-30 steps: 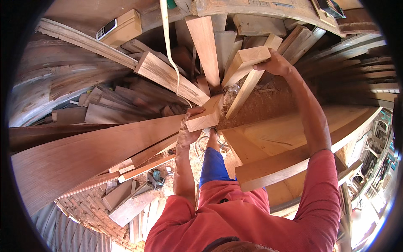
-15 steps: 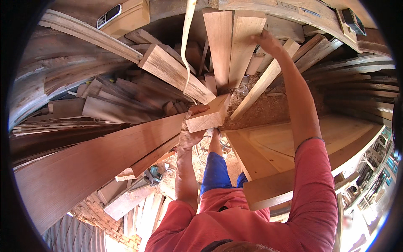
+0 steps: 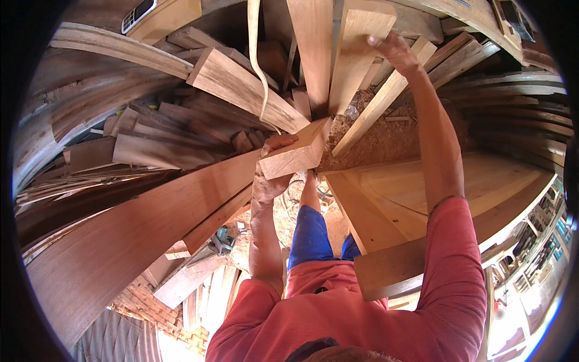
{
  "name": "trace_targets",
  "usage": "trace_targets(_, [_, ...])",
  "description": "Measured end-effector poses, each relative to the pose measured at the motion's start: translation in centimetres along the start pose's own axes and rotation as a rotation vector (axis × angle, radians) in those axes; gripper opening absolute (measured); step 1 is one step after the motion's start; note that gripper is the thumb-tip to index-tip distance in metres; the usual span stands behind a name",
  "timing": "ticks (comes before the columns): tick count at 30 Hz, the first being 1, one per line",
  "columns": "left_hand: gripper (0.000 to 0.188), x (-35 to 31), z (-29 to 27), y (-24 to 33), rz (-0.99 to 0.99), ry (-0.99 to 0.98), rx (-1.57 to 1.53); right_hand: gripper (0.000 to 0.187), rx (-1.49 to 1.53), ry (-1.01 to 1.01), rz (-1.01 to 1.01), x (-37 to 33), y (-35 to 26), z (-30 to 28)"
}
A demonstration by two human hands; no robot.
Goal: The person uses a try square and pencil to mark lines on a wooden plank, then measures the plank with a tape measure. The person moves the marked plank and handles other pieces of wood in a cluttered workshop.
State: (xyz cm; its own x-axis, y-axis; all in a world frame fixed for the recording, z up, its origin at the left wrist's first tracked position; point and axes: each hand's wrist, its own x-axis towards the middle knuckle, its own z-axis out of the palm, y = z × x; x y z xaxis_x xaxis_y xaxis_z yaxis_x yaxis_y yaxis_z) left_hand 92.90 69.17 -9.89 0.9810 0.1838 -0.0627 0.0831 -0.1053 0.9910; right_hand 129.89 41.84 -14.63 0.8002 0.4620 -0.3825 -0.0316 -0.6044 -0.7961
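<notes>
My left hand [image 3: 269,172] is closed round a thick wooden block [image 3: 295,158], whose cut end faces me. The block's far end lies close to the feet of two upright boards. My right hand [image 3: 399,55] reaches far forward to the pale wooden board [image 3: 360,51], the right one of that pair. My thumb rests over its face near the top, and the fingers are at its right edge, partly hidden. The reddish board [image 3: 310,51] leans just to its left, with a gap between their tops.
A long wide plank [image 3: 151,223] runs down the left side. At right lies a large wooden panel [image 3: 416,211]. Timber offcuts [image 3: 163,142] are heaped at the left, and a pale crooked strip [image 3: 259,66] hangs in front. A phone [image 3: 139,15] lies at the upper left.
The pale board's top has tipped to the right, away from the reddish board, along with my right hand. My left hand keeps its hold on the block. The view has shifted slightly.
</notes>
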Motion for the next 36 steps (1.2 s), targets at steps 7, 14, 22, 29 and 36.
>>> trace_targets(7, [0.049, 0.4, -0.7, -0.9, 0.045, -0.011, -0.013, 0.079, -0.012, 0.097, -0.008, 3.5, 0.9, 1.7])
trace_targets(14, [0.047, 0.5, -0.7, -2.1, -0.007, 0.013, -0.096, 0.081, 0.063, 0.375, 0.015, 5.1, 4.1, 4.7])
trace_targets(22, [0.050, 1.5, -0.4, -1.8, 0.047, -0.019, -0.022, 0.076, 0.098, 0.268, -0.022, 6.4, 4.2, 7.5])
trace_targets(29, [0.077, 5.2, -0.6, -1.1, 0.151, -0.101, -0.054, 0.070, 0.047, 0.216, 0.017, 4.8, 0.8, 6.9])
trace_targets(36, [0.090, 15.2, 2.2, -2.3, 0.005, -0.023, -0.117, 0.067, -0.249, 0.236, 0.119, 5.3, 5.0, 4.7])
